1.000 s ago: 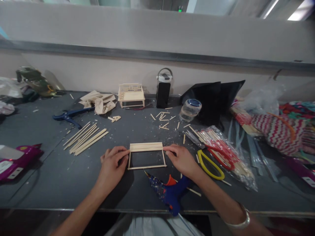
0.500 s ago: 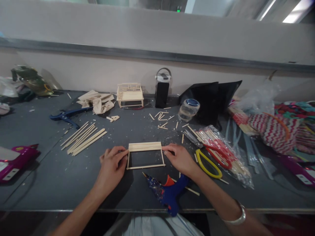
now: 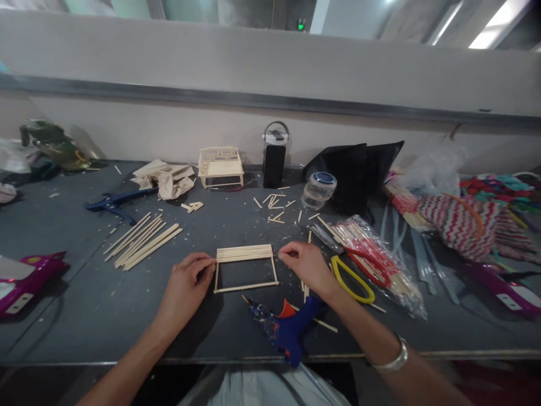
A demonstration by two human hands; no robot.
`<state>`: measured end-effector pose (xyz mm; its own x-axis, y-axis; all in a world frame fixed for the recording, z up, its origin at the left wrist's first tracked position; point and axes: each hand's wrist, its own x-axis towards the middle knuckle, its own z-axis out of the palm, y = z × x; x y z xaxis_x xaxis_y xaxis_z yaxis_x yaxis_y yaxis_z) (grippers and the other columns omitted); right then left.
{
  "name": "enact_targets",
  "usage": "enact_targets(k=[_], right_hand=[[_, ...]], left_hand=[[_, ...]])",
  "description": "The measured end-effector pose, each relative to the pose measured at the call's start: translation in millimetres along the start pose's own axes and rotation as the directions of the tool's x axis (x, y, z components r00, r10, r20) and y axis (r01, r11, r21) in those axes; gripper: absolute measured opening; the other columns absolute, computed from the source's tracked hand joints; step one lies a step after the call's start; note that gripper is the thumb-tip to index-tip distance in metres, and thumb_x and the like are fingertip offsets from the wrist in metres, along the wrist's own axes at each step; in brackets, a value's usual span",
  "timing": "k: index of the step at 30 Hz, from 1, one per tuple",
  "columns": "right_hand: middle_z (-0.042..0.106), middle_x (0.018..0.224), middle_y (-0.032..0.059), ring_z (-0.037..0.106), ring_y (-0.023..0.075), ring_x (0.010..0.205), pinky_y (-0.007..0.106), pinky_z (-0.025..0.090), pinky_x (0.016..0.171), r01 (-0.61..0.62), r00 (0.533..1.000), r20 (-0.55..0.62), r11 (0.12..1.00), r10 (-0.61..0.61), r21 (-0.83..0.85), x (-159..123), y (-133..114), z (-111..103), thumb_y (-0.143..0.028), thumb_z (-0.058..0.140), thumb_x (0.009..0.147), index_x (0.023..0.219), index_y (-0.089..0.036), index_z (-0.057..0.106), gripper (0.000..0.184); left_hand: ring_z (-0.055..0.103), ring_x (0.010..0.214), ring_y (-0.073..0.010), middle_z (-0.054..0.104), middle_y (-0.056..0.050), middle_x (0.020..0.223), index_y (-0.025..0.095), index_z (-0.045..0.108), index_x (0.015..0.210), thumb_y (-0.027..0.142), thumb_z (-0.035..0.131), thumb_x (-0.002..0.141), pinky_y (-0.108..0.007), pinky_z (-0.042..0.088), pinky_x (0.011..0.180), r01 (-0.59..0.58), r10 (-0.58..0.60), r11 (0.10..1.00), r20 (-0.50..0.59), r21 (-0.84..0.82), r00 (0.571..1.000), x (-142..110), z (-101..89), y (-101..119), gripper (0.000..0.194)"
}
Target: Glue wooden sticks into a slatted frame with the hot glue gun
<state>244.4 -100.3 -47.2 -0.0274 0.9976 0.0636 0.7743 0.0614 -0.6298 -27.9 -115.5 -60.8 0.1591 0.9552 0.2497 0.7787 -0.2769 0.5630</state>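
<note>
A small rectangular frame of wooden sticks (image 3: pixel 245 253) lies flat before me, several sticks side by side along its far edge and an opening below them. My left hand (image 3: pixel 190 285) has its thumb and forefinger pinched at the frame's upper left corner. Just off the upper right corner is my right hand (image 3: pixel 306 265), its fingers drawn together, with a small gap to the frame and nothing visible in them. Between my forearms a blue glue gun (image 3: pixel 281 327) with an orange trigger lies on its side, nozzle toward the frame.
Loose sticks (image 3: pixel 143 242) lie at left near blue cutters (image 3: pixel 120 203). Behind stand a miniature stick bed (image 3: pixel 220 167), a bottle (image 3: pixel 274 155) and a jar (image 3: pixel 319 190). Scissors (image 3: pixel 353 279) and bagged sticks (image 3: pixel 380 259) lie at right; purple devices (image 3: pixel 31 282) flank the dark table (image 3: pixel 105 327).
My right hand has come away from the frame's right corner, leaving a small gap. My left hand stays at the left corner. The whole view has shifted slightly.
</note>
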Motion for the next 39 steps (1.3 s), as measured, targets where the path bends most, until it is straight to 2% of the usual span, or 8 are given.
enact_targets(k=[12, 16, 20, 25, 28, 31, 36, 39], right_hand=[[0.053, 0.06, -0.002, 0.051, 0.0144, 0.059, 0.025, 0.034, 0.056, 0.123, 0.991, -0.05, 0.988, -0.128, -0.09, 6.1, -9.9, -5.7, -0.025, 0.043, 0.088, 0.065, -0.023, 0.047, 0.024], [0.045, 0.055, -0.0034, 0.043, 0.0131, 0.055, 0.025, 0.03, 0.055, 0.184, 0.979, -0.071, 0.979, -0.191, -0.092, 15.4, -16.7, -12.5, -0.029, 0.041, 0.09, 0.058, -0.023, 0.038, 0.033], [0.052, 0.059, -0.0031, 0.048, 0.0127, 0.058, 0.024, 0.034, 0.058, 0.253, 0.966, -0.053, 0.967, -0.255, -0.037, 24.8, -18.9, -14.0, -0.033, 0.042, 0.092, 0.061, -0.022, 0.046, 0.033], [0.067, 0.088, 0.0002, 0.061, 0.0128, 0.079, 0.023, 0.044, 0.072, 0.306, 0.952, -0.018, 0.951, -0.306, 0.037, 27.7, -14.0, -6.2, -0.016, 0.05, 0.084, 0.087, -0.02, 0.06, 0.012], [0.07, 0.09, 0.0009, 0.063, 0.014, 0.081, 0.025, 0.046, 0.074, 0.313, 0.95, -0.001, 0.949, -0.314, 0.042, 25.5, -12.0, -4.6, -0.015, 0.051, 0.084, 0.09, -0.021, 0.064, 0.016], [0.073, 0.087, 0.0003, 0.065, 0.0155, 0.082, 0.028, 0.047, 0.076, 0.318, 0.947, 0.029, 0.948, -0.319, 0.031, 23.4, -12.5, -6.4, -0.019, 0.052, 0.086, 0.087, -0.022, 0.068, 0.016], [0.072, 0.095, 0.0027, 0.063, 0.0188, 0.092, 0.032, 0.045, 0.084, 0.359, 0.933, 0.038, 0.933, -0.358, -0.017, 21.7, -15.9, -4.5, -0.029, 0.057, 0.089, 0.096, -0.023, 0.068, 0.015], [0.069, 0.107, 0.0043, 0.057, 0.0214, 0.104, 0.034, 0.043, 0.092, 0.442, 0.897, 0.063, 0.895, -0.438, -0.063, 20.5, -18.4, 2.0, -0.032, 0.065, 0.085, 0.11, -0.022, 0.064, 0.027]], left_hand=[[0.062, 0.073, -0.0181, 0.068, -0.002, 0.075, 0.022, 0.063, 0.066, 0.041, 0.053, 0.08, -0.028, 0.044, 0.067, -0.028, 0.021, 0.998, 0.129, 0.05, 0.991, 22.7, -17.6, -2.1, 0.025], [0.061, 0.065, -0.0169, 0.068, 0.0, 0.069, 0.022, 0.064, 0.07, 0.048, 0.052, 0.081, -0.026, 0.043, 0.061, 0.015, -0.012, 1.0, 0.199, -0.013, 0.98, 27.8, -25.7, -8.6, 0.031], [0.063, 0.063, -0.0168, 0.069, 0.001, 0.066, 0.022, 0.067, 0.082, 0.048, 0.046, 0.085, -0.025, 0.046, 0.06, 0.069, -0.024, 0.989, 0.321, -0.13, 0.947, 31.7, -33.2, -17.5, 0.033], [0.065, 0.085, -0.0196, 0.068, -0.007, 0.099, 0.021, 0.069, 0.092, 0.025, 0.038, 0.086, -0.03, 0.048, 0.077, -0.237, 0.219, 0.971, 0.305, 0.022, 0.927, 29.9, -35.0, -18.6, 0.031], [0.062, 0.074, -0.0204, 0.064, -0.009, 0.088, 0.02, 0.069, 0.08, 0.024, 0.041, 0.087, -0.036, 0.046, 0.076, -0.355, 0.266, 0.894, 0.314, 0.273, 0.911, 26.7, -36.5, -15.7, 0.029], [0.059, 0.067, -0.0196, 0.061, -0.007, 0.078, 0.02, 0.065, 0.071, 0.028, 0.043, 0.088, -0.037, 0.046, 0.076, -0.372, 0.27, 0.85, 0.296, 0.374, 0.916, 26.2, -39.6, -15.9, 0.029], [0.062, 0.092, -0.0214, 0.065, -0.008, 0.101, 0.021, 0.062, 0.106, 0.027, 0.04, 0.088, -0.033, 0.049, 0.081, -0.252, 0.225, 0.949, 0.152, 0.189, 0.962, 38.5, -36.9, -22.5, 0.029], [0.062, 0.102, -0.0218, 0.066, -0.007, 0.111, 0.021, 0.05, 0.128, 0.037, 0.049, 0.086, -0.034, 0.047, 0.09, -0.189, 0.186, 0.982, 0.18, 0.0, 0.966, 48.5, -28.6, -22.0, 0.045]])
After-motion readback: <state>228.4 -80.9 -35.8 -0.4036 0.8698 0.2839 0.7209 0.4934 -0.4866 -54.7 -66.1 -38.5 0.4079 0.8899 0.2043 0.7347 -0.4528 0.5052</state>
